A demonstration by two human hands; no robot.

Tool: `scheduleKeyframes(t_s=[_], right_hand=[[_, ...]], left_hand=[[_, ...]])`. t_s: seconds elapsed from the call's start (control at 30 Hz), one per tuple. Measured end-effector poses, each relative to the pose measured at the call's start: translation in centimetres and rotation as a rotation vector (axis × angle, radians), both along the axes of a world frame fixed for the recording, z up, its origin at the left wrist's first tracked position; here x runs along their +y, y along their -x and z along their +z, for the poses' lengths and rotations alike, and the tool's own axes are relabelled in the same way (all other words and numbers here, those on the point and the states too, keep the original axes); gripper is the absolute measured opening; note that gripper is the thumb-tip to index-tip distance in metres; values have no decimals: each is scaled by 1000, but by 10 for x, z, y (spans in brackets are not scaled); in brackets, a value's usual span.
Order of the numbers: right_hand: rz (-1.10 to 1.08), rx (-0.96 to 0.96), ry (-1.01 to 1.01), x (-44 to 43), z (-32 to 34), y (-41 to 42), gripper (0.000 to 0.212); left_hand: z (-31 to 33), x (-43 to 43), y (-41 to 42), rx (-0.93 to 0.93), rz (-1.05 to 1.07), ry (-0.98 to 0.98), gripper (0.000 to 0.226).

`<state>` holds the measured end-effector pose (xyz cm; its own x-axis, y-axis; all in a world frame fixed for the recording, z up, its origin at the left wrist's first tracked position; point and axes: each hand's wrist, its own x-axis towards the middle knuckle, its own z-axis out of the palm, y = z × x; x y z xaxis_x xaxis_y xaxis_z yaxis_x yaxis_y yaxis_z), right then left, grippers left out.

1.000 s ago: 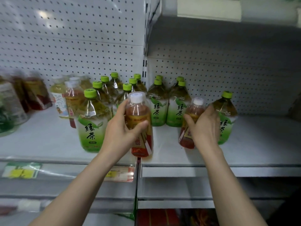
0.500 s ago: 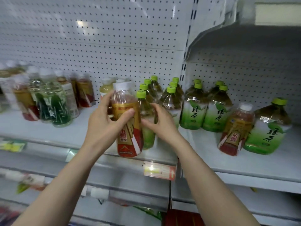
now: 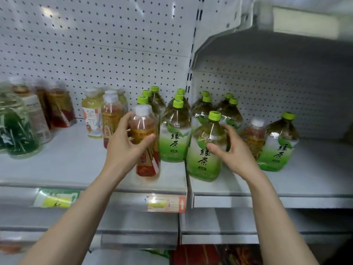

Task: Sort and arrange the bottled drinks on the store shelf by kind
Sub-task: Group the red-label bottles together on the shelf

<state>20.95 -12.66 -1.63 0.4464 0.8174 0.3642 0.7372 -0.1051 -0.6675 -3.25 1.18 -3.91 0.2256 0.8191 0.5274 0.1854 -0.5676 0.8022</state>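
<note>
My left hand (image 3: 122, 150) grips a white-capped red tea bottle (image 3: 143, 129) upright, just above the front of the left shelf board (image 3: 76, 169). My right hand (image 3: 235, 155) wraps a green tea bottle (image 3: 204, 161) with a lime cap; the thumb lies on its label and the fingers curl round its right shoulder. That bottle stands at the front of the right shelf board (image 3: 305, 180). Several more green tea bottles (image 3: 175, 134) cluster behind. A second red tea bottle (image 3: 252, 136) leans beside a lone green tea bottle (image 3: 280, 146) on the right.
On the left stand a pale yellow tea bottle (image 3: 91, 119), another red tea bottle (image 3: 110, 115), more red ones (image 3: 59, 108) and blurred bottles with dark green labels (image 3: 17, 131). Price tags (image 3: 166, 203) line the shelf edge. A higher shelf (image 3: 286, 44) overhangs the right section.
My right hand has carried a green tea bottle from beside the red one to the front of the right shelf board. My left hand still holds the red tea bottle.
</note>
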Motion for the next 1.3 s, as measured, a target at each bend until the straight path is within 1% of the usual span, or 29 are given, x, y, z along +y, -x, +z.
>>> scheduleKeyframes(t_s=[0.17, 0.37, 0.43, 0.47, 0.5, 0.57, 0.6, 0.63, 0.67, 0.7, 0.73, 0.8, 0.93, 1.0, 1.1, 1.2, 1.3], right_hand=[[-55, -77, 5, 17, -1, -13, 76], [10, 24, 47, 56, 3, -20, 71], [3, -29, 70, 60, 1, -19, 71], [-46, -111, 39, 57, 0, -19, 68], [-143, -219, -55, 51, -1, -20, 63], [-405, -394, -315, 38, 0, -26, 52], [-539, -432, -382, 32, 0, -32, 53], [-649, -431, -375, 28, -1, -39, 59], [-719, -394, -307, 25, -3, -46, 69], [-743, -338, -230, 23, -6, -51, 77], [-732, -274, -180, 22, -8, -53, 82], [-667, -187, -166, 20, -11, -52, 84], [-570, -146, -203, 13, -8, -28, 87], [-508, -168, -227, 13, -5, -4, 81], [-345, -186, -249, 25, 6, 39, 71], [-189, -124, -227, 50, 9, 80, 69], [-94, -88, -175, 77, -4, 108, 68]], left_hand=[[-12, 3, -17, 43, -1, -28, 71], [-13, 8, -21, 102, -27, -43, 74], [-13, 9, -21, 123, -35, -47, 75], [-13, 9, -21, 129, -37, -43, 76], [-12, 9, -21, 132, -38, -39, 76], [-12, 9, -21, 134, -40, -35, 76], [-11, 8, -21, 134, -40, -38, 76], [-11, 8, -21, 132, -39, -44, 76], [-11, 7, -21, 130, -40, -47, 76], [-11, 7, -21, 128, -43, -47, 76], [-10, 6, -21, 128, -46, -45, 76], [-9, 5, -19, 116, -57, -42, 75], [-9, 4, -7, 53, -57, 0, 72], [-10, 10, 6, 33, -41, 18, 72], [-12, 20, 28, 41, -12, 23, 75], [-13, 27, 47, 38, 41, 27, 75], [-13, 35, 61, 40, 84, 21, 77]])
